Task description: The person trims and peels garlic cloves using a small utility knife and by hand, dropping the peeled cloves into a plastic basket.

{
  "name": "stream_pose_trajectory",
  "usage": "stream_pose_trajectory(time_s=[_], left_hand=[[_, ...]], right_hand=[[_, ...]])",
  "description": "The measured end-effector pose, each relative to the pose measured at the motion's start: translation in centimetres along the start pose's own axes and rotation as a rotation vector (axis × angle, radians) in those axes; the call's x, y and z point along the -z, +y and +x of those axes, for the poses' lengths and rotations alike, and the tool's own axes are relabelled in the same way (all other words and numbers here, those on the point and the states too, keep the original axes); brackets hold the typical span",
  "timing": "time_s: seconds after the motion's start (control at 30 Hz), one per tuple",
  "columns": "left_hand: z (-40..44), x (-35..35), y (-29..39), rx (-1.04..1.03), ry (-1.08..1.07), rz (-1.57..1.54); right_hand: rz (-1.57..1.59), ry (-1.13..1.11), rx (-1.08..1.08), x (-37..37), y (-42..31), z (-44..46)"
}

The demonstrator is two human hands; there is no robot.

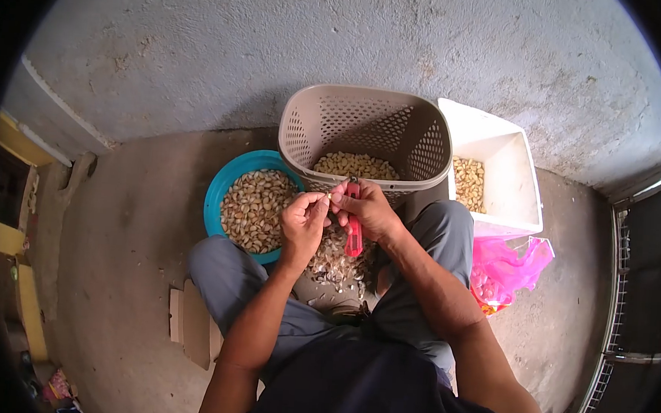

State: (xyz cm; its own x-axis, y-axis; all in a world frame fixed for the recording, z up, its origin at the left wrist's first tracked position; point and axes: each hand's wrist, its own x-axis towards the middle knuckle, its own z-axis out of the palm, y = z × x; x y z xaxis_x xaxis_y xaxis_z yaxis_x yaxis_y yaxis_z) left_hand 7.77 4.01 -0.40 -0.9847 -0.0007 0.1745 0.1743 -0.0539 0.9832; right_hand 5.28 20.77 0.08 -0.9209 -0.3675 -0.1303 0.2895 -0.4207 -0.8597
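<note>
My left hand (304,224) pinches a small pale garlic clove (329,196) between thumb and fingertips. Beside it, my right hand (374,213) is wrapped around a red utility knife (354,237), and its thumb and finger meet the left fingertips at the clove. Much of the clove is hidden by the fingers. Both hands are just in front of a taupe perforated basket (290,124) with peeled cloves (356,165) at its bottom. Left of my hands, a turquoise basin (213,199) holds many unpeeled cloves (253,209). Papery skins (338,266) lie heaped on the floor below my hands.
A white box (513,172) with more peeled cloves (468,185) stands right of the basket. In front of it lies a pink plastic bag (516,265). Flattened cardboard (198,326) rests on the floor by my left knee. A rough grey wall (356,34) rises behind the containers.
</note>
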Motion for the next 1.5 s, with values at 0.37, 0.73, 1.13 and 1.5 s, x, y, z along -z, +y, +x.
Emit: stream_pose_trajectory(time_s=[0.37, 0.73, 1.13, 1.5], left_hand=[[0.6, 1.0, -0.9, -0.090, -0.051, 0.144], [0.8, 1.2, 0.2, 0.122, -0.041, -0.041], [0.8, 1.4, -0.3, 0.075, -0.096, 0.197], [0.7, 0.9, -0.7, -0.223, -0.089, 0.472]], right_hand=[[-0.200, -0.049, -0.051, -0.2, -0.8, -0.3], [-0.348, -0.044, -0.033, -0.7, -0.8, -0.3], [-0.581, 0.017, -0.016, -1.0, -1.9, -0.7], [-0.794, 0.048, 0.189, -0.4, -0.2, -0.3]])
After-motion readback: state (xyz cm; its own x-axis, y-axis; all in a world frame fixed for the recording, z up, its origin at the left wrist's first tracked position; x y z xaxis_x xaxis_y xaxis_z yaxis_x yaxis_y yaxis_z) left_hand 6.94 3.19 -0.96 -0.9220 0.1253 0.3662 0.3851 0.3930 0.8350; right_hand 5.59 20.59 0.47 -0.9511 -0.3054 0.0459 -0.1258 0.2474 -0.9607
